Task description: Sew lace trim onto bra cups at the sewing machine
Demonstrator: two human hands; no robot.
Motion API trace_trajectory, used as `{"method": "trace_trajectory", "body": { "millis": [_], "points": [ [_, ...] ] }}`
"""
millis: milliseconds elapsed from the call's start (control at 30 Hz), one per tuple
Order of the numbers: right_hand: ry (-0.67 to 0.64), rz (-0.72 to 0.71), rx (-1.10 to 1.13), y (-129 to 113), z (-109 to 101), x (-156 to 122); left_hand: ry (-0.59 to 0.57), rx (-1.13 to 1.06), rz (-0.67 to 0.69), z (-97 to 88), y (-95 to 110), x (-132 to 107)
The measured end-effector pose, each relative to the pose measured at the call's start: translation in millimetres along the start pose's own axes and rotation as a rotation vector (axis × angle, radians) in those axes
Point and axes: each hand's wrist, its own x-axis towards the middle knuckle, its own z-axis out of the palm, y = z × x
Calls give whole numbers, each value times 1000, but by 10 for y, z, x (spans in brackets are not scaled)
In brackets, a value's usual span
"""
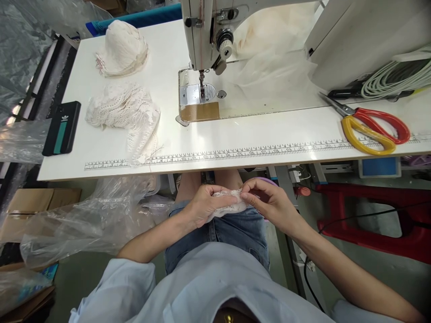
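Over my lap, below the table's front edge, both hands hold a small white lace piece. My left hand curls its fingers round the left part of the lace. My right hand pinches the lace's right edge with fingertips together. The sewing machine stands at the back of the white table, its needle over the metal plate. A loose heap of white lace lies on the table to the left, and a stack of folded lace pieces sits behind it.
Red and yellow scissors lie at the table's right, near coiled cables. A black phone rests at the left edge. A printed ruler runs along the front. Clear plastic bags and cardboard lie on the floor left; a red stool right.
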Motion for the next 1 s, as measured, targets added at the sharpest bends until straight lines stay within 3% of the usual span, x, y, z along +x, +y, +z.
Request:
{"method": "trace_trajectory", "body": {
  "millis": [367, 700, 867, 1000],
  "points": [
    [26, 50, 19, -8, 12, 9, -7, 110, 46, -26, -21, -3],
    [37, -39, 11, -63, -8, -41, 7, 347, 314, -40, -11, -47],
    [-135, -4, 98, 23, -54, -19, 6, 359, 424, -107, -1, -39],
    [-171, 67, 27, 68, -42, -2, 26, 304, 339, -136, 0, -43]
  ]
}}
